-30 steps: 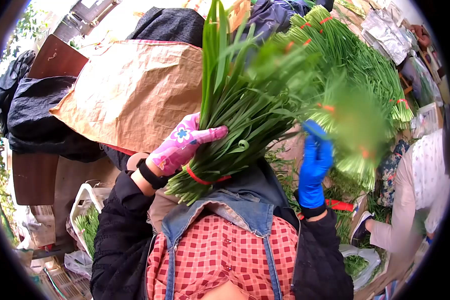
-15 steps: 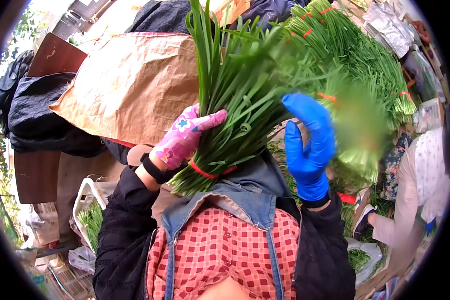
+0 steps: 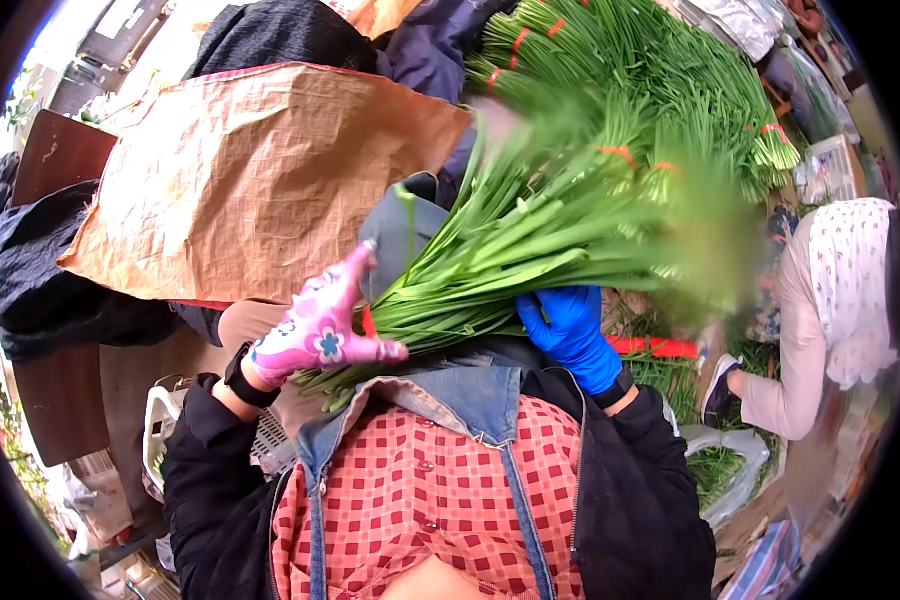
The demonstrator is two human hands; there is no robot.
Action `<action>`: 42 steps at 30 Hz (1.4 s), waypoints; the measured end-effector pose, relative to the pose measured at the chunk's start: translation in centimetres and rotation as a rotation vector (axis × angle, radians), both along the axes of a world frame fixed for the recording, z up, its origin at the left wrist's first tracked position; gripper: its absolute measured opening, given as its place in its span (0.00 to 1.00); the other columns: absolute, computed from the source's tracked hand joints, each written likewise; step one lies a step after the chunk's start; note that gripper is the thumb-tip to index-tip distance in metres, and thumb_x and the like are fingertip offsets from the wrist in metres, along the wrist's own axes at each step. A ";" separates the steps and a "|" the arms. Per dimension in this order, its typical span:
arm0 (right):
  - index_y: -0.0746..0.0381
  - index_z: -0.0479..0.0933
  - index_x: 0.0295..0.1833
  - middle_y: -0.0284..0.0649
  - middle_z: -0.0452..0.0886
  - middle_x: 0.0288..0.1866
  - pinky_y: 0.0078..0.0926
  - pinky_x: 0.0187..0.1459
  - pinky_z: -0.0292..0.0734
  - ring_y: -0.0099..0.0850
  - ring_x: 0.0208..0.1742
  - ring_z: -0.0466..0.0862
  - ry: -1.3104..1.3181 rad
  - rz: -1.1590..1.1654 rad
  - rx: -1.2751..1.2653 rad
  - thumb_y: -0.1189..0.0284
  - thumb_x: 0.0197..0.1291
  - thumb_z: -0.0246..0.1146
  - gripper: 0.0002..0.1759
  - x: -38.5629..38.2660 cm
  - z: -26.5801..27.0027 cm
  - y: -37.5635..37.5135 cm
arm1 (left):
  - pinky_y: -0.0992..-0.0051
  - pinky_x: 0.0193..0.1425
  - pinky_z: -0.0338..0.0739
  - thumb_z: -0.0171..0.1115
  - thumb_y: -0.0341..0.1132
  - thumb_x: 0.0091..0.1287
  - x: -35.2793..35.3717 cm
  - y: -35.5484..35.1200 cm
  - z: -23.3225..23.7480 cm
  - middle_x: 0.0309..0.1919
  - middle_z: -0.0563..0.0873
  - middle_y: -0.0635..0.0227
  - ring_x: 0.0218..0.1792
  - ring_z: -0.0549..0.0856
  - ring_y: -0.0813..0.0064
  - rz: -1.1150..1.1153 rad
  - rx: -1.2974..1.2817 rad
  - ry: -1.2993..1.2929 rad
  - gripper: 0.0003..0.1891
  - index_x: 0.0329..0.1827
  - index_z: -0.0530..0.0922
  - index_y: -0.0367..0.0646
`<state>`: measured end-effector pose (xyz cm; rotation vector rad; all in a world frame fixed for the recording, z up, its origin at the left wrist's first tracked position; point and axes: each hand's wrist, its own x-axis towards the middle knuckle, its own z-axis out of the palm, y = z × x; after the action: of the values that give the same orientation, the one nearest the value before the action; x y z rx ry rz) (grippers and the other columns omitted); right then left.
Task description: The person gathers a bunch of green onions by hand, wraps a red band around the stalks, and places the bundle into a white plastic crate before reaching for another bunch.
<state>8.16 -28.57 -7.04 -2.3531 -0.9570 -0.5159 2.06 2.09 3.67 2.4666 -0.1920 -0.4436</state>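
A bunch of garlic chives (image 3: 510, 255) lies slantwise across my lap, stem ends at lower left and long leaves fanning right. Its red band shows beside my left hand (image 3: 320, 325), which wears a pink flowered glove. That hand is at the stem end with thumb and fingers spread wide, not wrapped around the stems. My right hand (image 3: 575, 340), in a blue glove, is at the lower edge of the leaves, fingers curled in against them; the fingertips are partly hidden. The far leaf tips are blurred at right.
Many red-banded chive bundles (image 3: 650, 70) are heaped at upper right. A brown woven sheet (image 3: 270, 180) spreads at upper left. A white plastic basket (image 3: 160, 425) stands at my left, a plastic bag (image 3: 745, 470) of greens at lower right. Another person's leg (image 3: 795, 350) is at right.
The bunch has tipped from upright to leaning right. My left hand has loosened from it and spread its fingers. My right hand has come down and left onto the leaves.
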 end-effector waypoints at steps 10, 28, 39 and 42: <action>0.62 0.81 0.52 0.41 0.85 0.49 0.35 0.54 0.80 0.35 0.49 0.84 0.711 -0.258 0.623 0.73 0.57 0.71 0.16 -2.4 -3.0 -8.4 | 0.61 0.62 0.75 0.81 0.43 0.42 -0.6 0.0 0.5 0.53 0.82 0.47 0.56 0.81 0.48 -0.071 0.056 -0.077 0.48 0.68 0.67 0.35; 0.67 0.82 0.54 0.39 0.86 0.49 0.26 0.56 0.76 0.26 0.50 0.83 0.503 -0.310 0.562 0.74 0.71 0.58 0.12 3.2 3.1 -11.1 | 0.56 0.67 0.68 0.72 0.40 0.48 0.4 5.3 -2.1 0.54 0.81 0.62 0.58 0.79 0.60 -0.075 0.710 -0.815 0.35 0.63 0.74 0.42; 0.66 0.77 0.63 0.39 0.82 0.61 0.26 0.60 0.73 0.28 0.56 0.81 0.403 0.577 0.410 0.74 0.63 0.68 0.22 9.7 16.9 4.2 | 0.58 0.71 0.67 0.63 0.31 0.64 -0.4 4.6 3.1 0.57 0.83 0.67 0.59 0.82 0.66 -0.261 0.981 -1.198 0.19 0.59 0.76 0.51; 0.63 0.58 0.78 0.42 0.70 0.73 0.28 0.69 0.65 0.28 0.72 0.68 0.764 0.904 0.227 0.69 0.55 0.76 0.49 11.0 18.4 10.0 | 0.59 0.69 0.69 0.64 0.38 0.65 -0.8 3.7 5.5 0.55 0.84 0.71 0.56 0.83 0.69 -0.341 1.097 -1.408 0.19 0.58 0.71 0.54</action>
<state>19.16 -18.59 11.39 -1.4556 -1.3063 0.5589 1.24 5.80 9.19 3.2647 -1.1713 1.5532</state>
